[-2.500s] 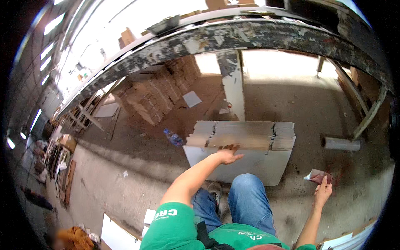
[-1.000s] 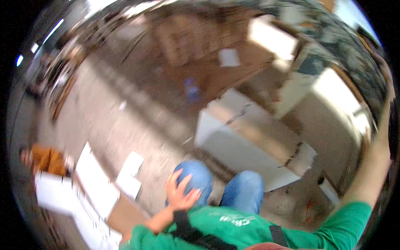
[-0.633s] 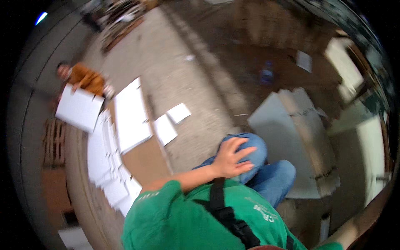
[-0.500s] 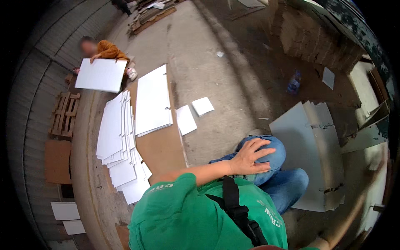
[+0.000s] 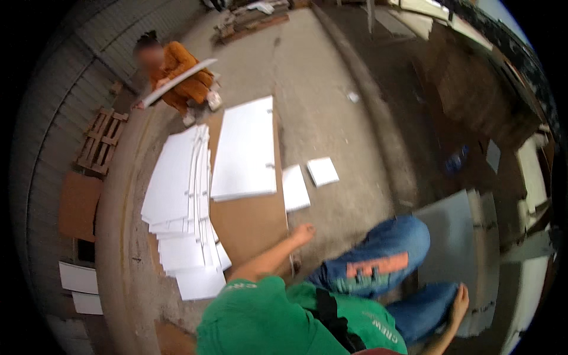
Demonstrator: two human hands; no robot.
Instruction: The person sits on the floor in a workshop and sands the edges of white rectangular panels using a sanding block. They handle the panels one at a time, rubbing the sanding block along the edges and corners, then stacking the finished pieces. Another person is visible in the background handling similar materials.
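Note:
My left hand (image 5: 303,234) hovers over the right edge of a brown cardboard sheet (image 5: 251,222), its fingers curled with nothing visible in them. My right hand (image 5: 460,303) is beside my right knee, near a stack of grey-white sheets (image 5: 444,228); its fingers look loosely extended, and I see nothing held. On the cardboard lies a neat stack of white sheets (image 5: 245,151). Left of it spreads a fanned pile of white sheets (image 5: 171,174), with smaller pieces overlapping at its near end. Two small white stacks (image 5: 294,188) (image 5: 322,171) lie right of the cardboard.
A crouching person in orange (image 5: 189,89) holds a white panel (image 5: 177,81) beyond the piles. A wooden pallet (image 5: 102,141) and brown board (image 5: 80,204) stand along the left wall. A plastic bottle (image 5: 456,160) lies on the right, near a large brown stack (image 5: 485,89).
My left hand has left my knee and moved left, its fingers curling. My right hand has come up beside my knee. The other person has tilted the white panel edge-on. My view has shifted.

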